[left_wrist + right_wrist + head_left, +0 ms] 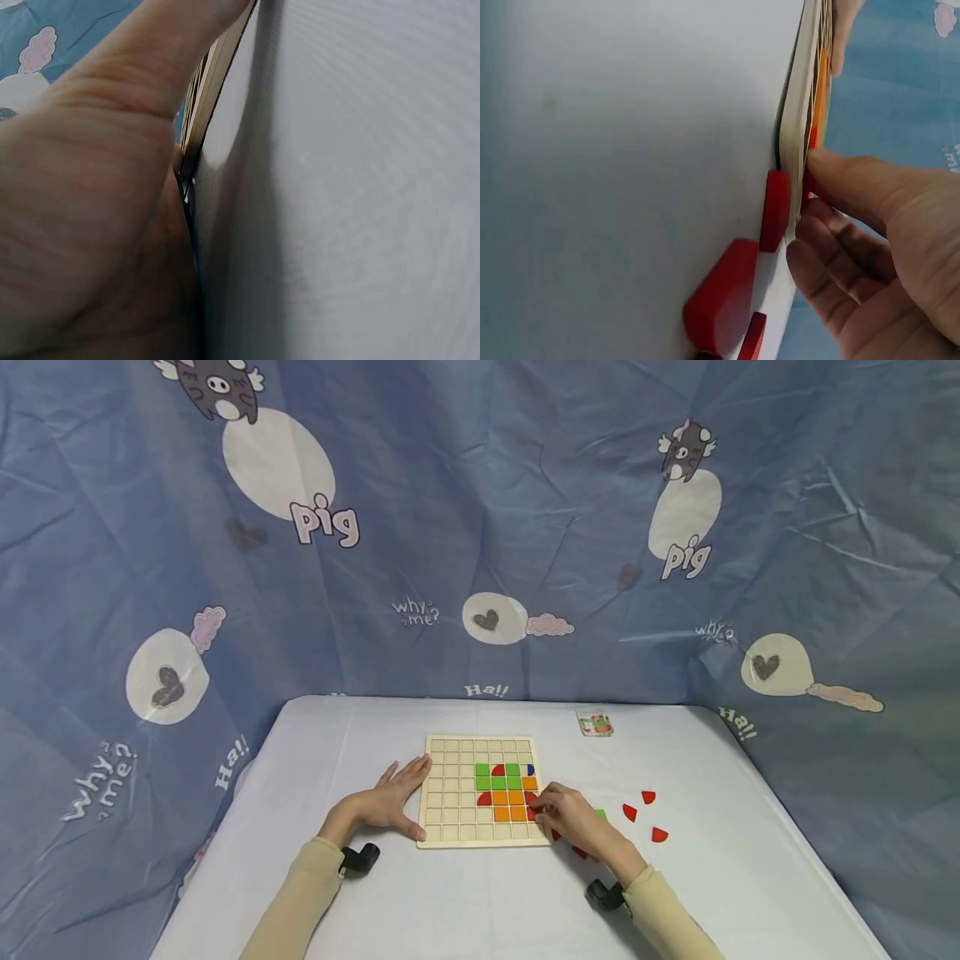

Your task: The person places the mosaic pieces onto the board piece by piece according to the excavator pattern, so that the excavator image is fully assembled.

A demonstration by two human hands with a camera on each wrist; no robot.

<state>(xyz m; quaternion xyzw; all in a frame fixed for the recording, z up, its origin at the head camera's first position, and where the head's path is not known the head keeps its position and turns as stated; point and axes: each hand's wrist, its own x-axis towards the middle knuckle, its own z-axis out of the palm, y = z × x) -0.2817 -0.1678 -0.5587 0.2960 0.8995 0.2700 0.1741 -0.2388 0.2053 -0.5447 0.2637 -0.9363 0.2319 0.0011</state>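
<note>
A square wooden grid board (450, 831) lies on the white table. Green and orange square tiles (501, 798) fill part of its right half, among red quarter-circle pieces (484, 798). My left hand (386, 800) rests with fingers spread at the board's left edge, the thumb near its front corner. At the right edge, my right hand (573, 817) has its thumb and fingers on a red piece (532, 799) in the last column. In the right wrist view the thumb touches red at the rim; the index fingertip is hidden.
Loose red quarter-circle pieces (659, 835) lie right of the board, several of them close to the right hand. A green piece (601, 815) shows partly behind that hand. A small patterned card (595, 723) lies at the back right. Blue printed cloth (480, 527) hangs behind the table.
</note>
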